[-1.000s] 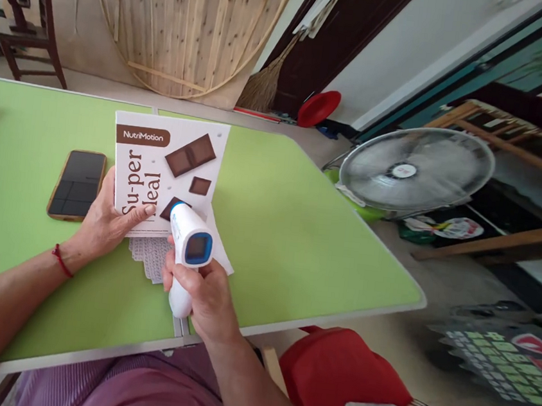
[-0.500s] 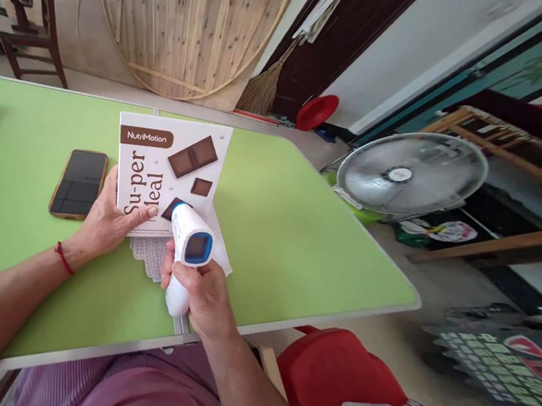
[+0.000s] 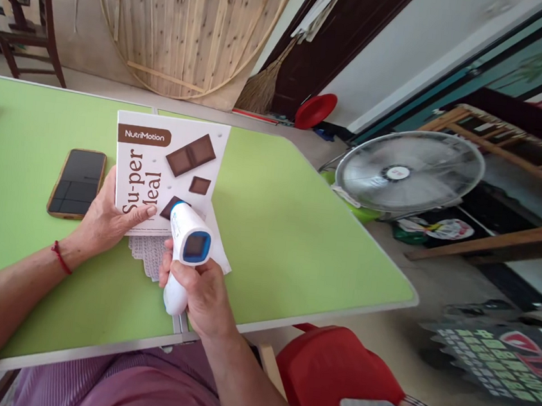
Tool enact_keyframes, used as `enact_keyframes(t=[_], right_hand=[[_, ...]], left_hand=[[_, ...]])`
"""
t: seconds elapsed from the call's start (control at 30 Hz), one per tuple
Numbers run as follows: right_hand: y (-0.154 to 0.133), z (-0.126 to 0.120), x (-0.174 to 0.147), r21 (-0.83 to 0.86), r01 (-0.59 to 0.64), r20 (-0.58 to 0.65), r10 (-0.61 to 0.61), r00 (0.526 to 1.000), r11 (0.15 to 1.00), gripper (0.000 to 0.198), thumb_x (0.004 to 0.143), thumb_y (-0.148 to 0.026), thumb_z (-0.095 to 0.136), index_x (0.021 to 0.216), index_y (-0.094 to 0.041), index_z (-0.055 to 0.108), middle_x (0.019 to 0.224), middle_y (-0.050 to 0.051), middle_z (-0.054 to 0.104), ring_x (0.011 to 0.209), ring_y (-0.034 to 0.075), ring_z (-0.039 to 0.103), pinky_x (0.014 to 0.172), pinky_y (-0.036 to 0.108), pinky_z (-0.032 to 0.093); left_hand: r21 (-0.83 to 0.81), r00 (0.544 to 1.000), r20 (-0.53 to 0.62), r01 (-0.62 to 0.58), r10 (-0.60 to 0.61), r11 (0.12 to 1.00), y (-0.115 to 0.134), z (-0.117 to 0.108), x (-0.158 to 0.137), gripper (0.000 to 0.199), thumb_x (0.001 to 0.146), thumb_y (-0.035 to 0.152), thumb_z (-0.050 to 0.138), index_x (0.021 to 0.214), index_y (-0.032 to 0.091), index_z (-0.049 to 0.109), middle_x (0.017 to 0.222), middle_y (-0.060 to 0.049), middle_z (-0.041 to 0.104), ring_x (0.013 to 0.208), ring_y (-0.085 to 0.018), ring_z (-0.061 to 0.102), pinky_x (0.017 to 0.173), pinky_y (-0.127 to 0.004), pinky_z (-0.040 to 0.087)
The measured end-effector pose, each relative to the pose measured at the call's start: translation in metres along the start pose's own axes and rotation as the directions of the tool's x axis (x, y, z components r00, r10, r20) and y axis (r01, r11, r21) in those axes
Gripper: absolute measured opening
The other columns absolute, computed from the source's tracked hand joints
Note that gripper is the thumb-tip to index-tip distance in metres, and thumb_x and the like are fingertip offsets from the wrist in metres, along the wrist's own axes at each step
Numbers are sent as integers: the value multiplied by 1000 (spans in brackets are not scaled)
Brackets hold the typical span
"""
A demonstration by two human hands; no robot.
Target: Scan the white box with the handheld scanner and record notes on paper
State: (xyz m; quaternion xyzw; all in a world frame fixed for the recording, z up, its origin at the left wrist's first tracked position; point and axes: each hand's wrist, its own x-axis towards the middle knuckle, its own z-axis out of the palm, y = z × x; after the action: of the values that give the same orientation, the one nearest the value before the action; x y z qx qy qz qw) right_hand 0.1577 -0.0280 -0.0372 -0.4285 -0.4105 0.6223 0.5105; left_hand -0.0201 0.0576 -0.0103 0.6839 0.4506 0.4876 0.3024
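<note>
A white box (image 3: pixel 183 184) printed "NutriMotion Su-per Meal" with brown chocolate pieces stands tilted over the table. My left hand (image 3: pixel 107 215) grips its lower left edge, thumb across the front and the other fingers hidden behind. In my right hand (image 3: pixel 204 289) is a white infrared thermometer (image 3: pixel 188 230) with a blue-rimmed screen, its front end close to the box's lower part. The screen looks dark, with no reading I can make out. Under the box lie a grey patterned cloth or mat (image 3: pixel 148 255) and a white flap or sheet (image 3: pixel 217 239).
A dark-screened phone (image 3: pixel 78 183) in a brown case lies left of the box on the green table (image 3: pixel 306 232). Beyond the table's right edge stand a round fan (image 3: pixel 410 172) and a wooden frame (image 3: pixel 494 242). A red chair (image 3: pixel 334 377) is beside me at the lower right.
The whole view has shifted very slightly. Both hands, the box and the thermometer keep the same positions relative to each other.
</note>
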Motion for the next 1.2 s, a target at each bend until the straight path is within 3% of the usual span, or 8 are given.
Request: enact_keyframes(t=[0.3, 0.7, 0.97, 1.1, 1.2], right_hand=[[2, 0, 1, -16, -5, -13, 5, 1000, 1000, 22, 77, -38, 72, 75, -18, 65, 62, -1, 61, 54, 12, 52, 51, 26, 40], [0, 1, 1, -9, -15, -5, 15, 1000, 1000, 23, 76, -39, 73, 71, -19, 63, 63, -1, 62, 56, 12, 51, 54, 27, 40], [-3, 4, 1, 4, -4, 6, 4, 1000, 1000, 24, 75, -40, 72, 70, -19, 62, 63, -1, 60, 56, 12, 51, 56, 28, 40], [-15, -1, -5, -20, 15, 65, -14, 998, 1000, 24, 78, -40, 69, 70, -19, 62, 64, 0, 60, 58, 12, 51, 58, 29, 42], [-35, -16, -10, -140, 52, 84, -40, 996, 989, 20, 72, -35, 72, 69, -19, 60, 65, 0, 59, 58, 12, 51, 57, 28, 42]], left_hand=[[-57, 1000, 17, 14, -13, 998, 0, 0, 1, 60, 77, 54, 75, 117, 19, 49, 117, -12, 60, 109, -31, 62, 93, -52, 55], [4, 998, 18, 52, -52, 999, -3, -3, 0, 65, 76, 57, 74, 121, 19, 48, 118, -13, 62, 107, -32, 63, 92, -55, 55], [-12, 1000, 23, 15, -14, 1000, -4, -4, 0, 64, 77, 55, 74, 123, 20, 47, 120, -12, 61, 111, -32, 62, 95, -53, 55], [5, 998, 18, 53, -53, 999, -2, -5, 0, 68, 77, 57, 74, 126, 19, 47, 124, -14, 59, 115, -34, 59, 98, -56, 51], [27, 997, 23, 74, -75, 997, 0, -6, 0, 69, 77, 57, 73, 128, 19, 47, 127, -14, 58, 119, -34, 57, 101, -57, 49]])
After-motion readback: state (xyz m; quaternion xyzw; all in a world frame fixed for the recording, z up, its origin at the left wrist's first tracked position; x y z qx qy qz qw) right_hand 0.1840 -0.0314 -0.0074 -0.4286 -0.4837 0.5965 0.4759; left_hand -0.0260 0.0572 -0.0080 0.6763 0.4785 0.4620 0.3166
